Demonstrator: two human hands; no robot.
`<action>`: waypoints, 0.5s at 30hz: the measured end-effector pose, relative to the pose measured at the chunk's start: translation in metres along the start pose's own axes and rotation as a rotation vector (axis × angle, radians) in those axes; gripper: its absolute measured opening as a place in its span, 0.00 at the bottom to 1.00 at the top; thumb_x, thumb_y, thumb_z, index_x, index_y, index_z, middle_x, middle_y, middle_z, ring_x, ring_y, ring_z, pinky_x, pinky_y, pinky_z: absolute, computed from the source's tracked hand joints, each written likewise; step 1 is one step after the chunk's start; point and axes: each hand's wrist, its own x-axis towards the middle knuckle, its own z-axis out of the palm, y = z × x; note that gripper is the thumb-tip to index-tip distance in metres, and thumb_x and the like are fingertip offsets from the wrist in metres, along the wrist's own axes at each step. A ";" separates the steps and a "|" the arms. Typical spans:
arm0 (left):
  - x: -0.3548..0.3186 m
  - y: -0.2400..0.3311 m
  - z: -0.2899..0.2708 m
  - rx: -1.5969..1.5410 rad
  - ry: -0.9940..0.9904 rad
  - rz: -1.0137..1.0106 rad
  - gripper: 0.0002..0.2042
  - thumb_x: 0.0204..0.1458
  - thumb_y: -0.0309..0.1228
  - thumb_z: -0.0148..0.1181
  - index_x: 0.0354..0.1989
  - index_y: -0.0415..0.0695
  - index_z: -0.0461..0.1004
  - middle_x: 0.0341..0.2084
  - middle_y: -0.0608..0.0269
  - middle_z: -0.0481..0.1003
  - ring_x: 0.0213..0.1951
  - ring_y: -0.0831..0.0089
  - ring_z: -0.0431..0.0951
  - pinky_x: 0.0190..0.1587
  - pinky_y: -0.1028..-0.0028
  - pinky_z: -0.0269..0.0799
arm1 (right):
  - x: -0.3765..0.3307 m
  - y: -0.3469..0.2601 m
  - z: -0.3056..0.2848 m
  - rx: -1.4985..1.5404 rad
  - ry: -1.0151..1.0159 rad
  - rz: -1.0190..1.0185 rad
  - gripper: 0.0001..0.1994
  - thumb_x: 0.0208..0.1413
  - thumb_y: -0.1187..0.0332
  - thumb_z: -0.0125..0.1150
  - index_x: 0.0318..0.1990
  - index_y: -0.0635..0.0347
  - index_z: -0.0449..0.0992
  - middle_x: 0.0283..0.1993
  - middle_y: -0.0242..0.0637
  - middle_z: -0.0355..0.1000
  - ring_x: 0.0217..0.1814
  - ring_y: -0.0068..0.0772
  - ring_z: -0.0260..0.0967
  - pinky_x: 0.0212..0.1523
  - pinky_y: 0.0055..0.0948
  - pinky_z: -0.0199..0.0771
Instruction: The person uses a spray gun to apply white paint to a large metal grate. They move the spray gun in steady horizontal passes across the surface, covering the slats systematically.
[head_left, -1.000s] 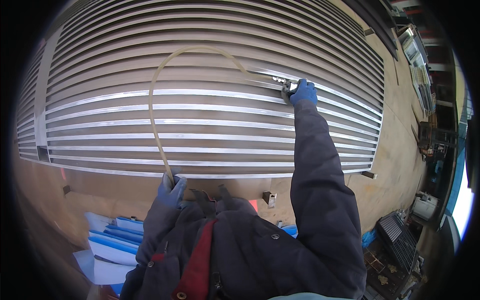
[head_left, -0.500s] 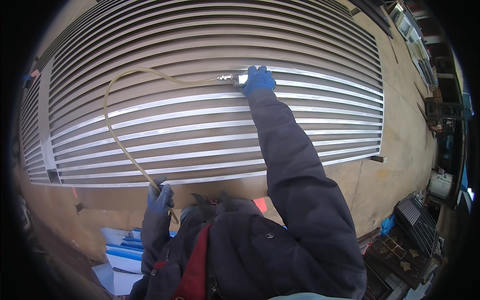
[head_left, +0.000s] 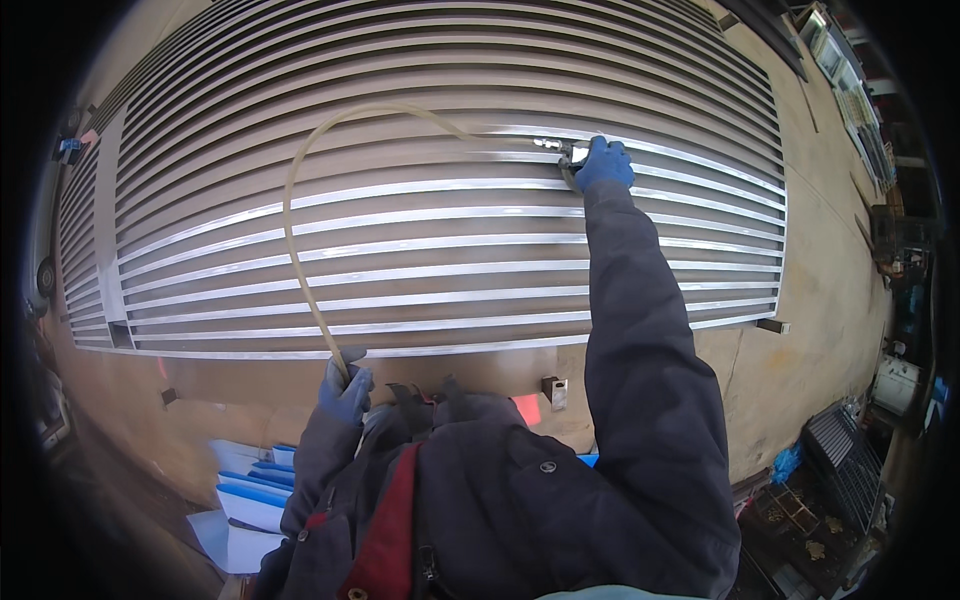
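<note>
A wide grey metal frame of parallel slats [head_left: 112, 290] lies in front of me. Its nearer slats are bright and shiny; those farther off look dull. My right hand [head_left: 606, 165], in a blue glove, is stretched out over the slats and closed round a small silver air tool [head_left: 578, 155]. The tool rests at a slat right of the middle; its underside is hidden. From its metal coupling a yellowish hose [head_left: 289, 205] loops left and comes back toward me. My left hand [head_left: 346, 392], also gloved, grips this hose beside the frame's near edge.
Blue-and-white sheets [head_left: 252, 505] stand at lower left, near my left forearm. A short metal bracket [head_left: 556, 392] sticks out on the near side of the frame. Dark grilles [head_left: 842, 445] and a white container [head_left: 896, 385] stand at the right, beyond the tan floor [head_left: 820, 330].
My right hand has slid to the right along the slats with the air tool. The hose loop has shifted right with it. My left hand keeps its grip on the hose.
</note>
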 end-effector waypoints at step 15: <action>-0.037 -0.019 -0.063 -0.083 0.196 0.126 0.17 0.67 0.33 0.59 0.60 0.39 0.69 0.25 0.64 0.72 0.19 0.80 0.70 0.22 0.79 0.69 | -0.019 -0.086 0.002 0.245 0.136 -0.315 0.39 0.41 0.42 0.81 0.60 0.42 0.73 0.66 0.44 0.65 0.70 0.52 0.66 0.65 0.51 0.76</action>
